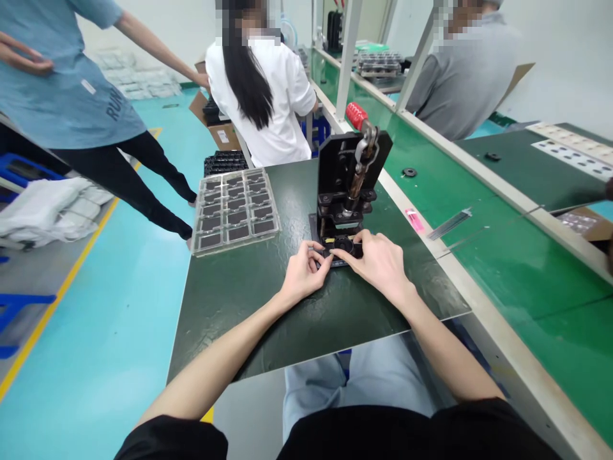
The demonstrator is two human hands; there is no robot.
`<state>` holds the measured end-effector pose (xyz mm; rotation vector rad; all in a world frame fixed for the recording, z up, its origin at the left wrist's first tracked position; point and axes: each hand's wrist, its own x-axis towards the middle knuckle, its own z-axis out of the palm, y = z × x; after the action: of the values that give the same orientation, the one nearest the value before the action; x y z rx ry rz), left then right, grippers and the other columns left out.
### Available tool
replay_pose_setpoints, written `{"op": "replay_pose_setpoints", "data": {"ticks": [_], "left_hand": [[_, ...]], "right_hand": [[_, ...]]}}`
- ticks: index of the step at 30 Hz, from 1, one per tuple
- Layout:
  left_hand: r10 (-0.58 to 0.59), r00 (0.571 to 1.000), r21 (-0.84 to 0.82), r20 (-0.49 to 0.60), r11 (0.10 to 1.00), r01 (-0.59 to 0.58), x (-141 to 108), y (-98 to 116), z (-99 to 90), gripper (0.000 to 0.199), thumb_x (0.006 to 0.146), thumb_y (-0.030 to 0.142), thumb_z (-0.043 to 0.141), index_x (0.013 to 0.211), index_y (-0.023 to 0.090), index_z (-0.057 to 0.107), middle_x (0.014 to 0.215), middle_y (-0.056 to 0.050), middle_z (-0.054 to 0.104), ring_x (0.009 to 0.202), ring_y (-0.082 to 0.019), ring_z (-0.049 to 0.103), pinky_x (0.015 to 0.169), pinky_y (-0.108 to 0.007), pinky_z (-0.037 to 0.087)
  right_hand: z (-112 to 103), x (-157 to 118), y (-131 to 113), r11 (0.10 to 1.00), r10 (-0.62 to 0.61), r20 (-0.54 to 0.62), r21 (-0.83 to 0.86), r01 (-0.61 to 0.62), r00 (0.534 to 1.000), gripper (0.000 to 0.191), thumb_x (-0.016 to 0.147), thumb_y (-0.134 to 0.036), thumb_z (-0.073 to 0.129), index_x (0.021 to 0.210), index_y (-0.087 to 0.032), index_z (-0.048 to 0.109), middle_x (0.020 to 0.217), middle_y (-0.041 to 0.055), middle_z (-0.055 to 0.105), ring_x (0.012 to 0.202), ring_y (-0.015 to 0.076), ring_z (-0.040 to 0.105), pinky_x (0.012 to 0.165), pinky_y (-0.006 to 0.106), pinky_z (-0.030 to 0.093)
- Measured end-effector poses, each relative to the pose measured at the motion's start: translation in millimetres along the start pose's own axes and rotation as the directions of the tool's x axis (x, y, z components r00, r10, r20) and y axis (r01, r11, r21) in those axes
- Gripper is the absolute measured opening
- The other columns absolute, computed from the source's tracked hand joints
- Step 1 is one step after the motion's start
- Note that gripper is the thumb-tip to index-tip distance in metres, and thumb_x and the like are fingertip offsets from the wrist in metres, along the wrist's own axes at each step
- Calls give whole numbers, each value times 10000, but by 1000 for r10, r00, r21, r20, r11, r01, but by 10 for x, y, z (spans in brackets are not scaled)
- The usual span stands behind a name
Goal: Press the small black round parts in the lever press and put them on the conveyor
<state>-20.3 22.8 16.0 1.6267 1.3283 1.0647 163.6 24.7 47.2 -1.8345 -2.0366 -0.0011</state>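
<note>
A black manual toggle press [345, 182] with a red-gripped lever [357, 115] stands on a dark green mat [230, 306]. At its base, a small round black part [343, 246] sits in a flat fixture. My left hand [302, 275] holds the near left edge of that part with curled fingertips. My right hand [376, 262] reaches in from the right, its fingers on the part. Both hands partly hide the fixture. To the left, a clear plastic tray [234, 211] holds several dark rectangular pieces in rows, out of reach of my fingers.
A person in a blue shirt [67, 76] stands at the left, and a person in white [261, 89] sits beyond the mat by a cardboard box [215, 128] and stacked black trays [225, 163]. A long green workbench [536, 281] runs along the right, with a person in grey [462, 70] beyond.
</note>
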Motion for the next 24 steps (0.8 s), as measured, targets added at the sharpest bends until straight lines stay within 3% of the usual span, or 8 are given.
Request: {"op": "replay_pose_setpoints", "data": {"ticks": [3, 6, 10, 14, 16, 18, 21, 24], "left_hand": [[-5, 1000, 1, 12, 1000, 5, 2, -5, -10, 277, 861, 410, 664, 990, 234, 493, 627, 68, 637, 430, -85, 464, 473, -201, 341], [-1, 1000, 25, 20, 1000, 1, 3, -5, -26, 277, 869, 429, 650, 998, 234, 502, 624, 71, 623, 435, -88, 469, 479, -203, 348], [23, 1000, 56, 20, 998, -24, 6, 1, -46, 247, 879, 409, 631, 993, 231, 504, 628, 71, 617, 436, -87, 465, 473, -202, 340], [31, 999, 53, 22, 998, -32, 8, 3, -54, 237, 887, 409, 628, 986, 232, 505, 627, 72, 611, 436, -88, 461, 474, -203, 342], [31, 999, 52, 20, 998, -32, 10, -1, -53, 235, 890, 412, 626, 982, 233, 505, 625, 73, 607, 435, -87, 461, 473, -203, 343], [35, 999, 57, 17, 998, -36, 13, -4, -50, 235, 889, 416, 622, 980, 231, 507, 623, 73, 603, 435, -86, 459, 471, -203, 336], [38, 999, 65, 14, 997, -38, 18, -1, -48, 239, 885, 423, 614, 977, 229, 508, 615, 74, 598, 433, -85, 453, 467, -203, 328], [32, 999, 67, 12, 997, -33, 21, 10, -50, 235, 878, 421, 615, 966, 232, 507, 614, 73, 597, 432, -85, 450, 465, -203, 328]], "right_hand": [[-52, 158, -60, 996, -35, 105, -72, 42, 994, 510, 912, -685, 626, 874, -179, 676, 862, 193, 759, 893, 367, 730, 634, 371, 506], [-143, 234, -56, 999, -2, 213, -45, 12, 977, 448, 900, -636, 656, 888, -189, 690, 911, 166, 775, 908, 360, 747, 671, 377, 523], [-265, -4, 140, 998, 46, 90, 46, -51, 995, 417, 850, -632, 693, 905, -219, 684, 862, 94, 763, 875, 317, 750, 699, 367, 531], [-512, -569, 669, 976, 195, -107, 116, -182, 975, 458, 824, -710, 640, 896, -259, 668, 879, 76, 758, 780, 299, 740, 649, 387, 532], [-683, -838, 1034, 934, 357, -158, 32, -357, 921, 469, 808, -736, 618, 910, -280, 666, 877, 108, 755, 834, 350, 744, 636, 427, 529], [-837, -999, 1418, 831, 521, -205, -98, -548, 828, 426, 791, -710, 628, 880, -293, 647, 838, 154, 737, 893, 404, 736, 637, 468, 516], [-952, -944, 1940, 696, 641, -233, -225, -681, 732, 358, 792, -654, 651, 830, -300, 616, 806, 203, 706, 923, 431, 724, 636, 477, 483], [-907, -561, 2330, 698, 630, -191, -285, -657, 753, 343, 802, -626, 670, 798, -286, 621, 672, 186, 645, 821, 423, 715, 605, 446, 437]]}}
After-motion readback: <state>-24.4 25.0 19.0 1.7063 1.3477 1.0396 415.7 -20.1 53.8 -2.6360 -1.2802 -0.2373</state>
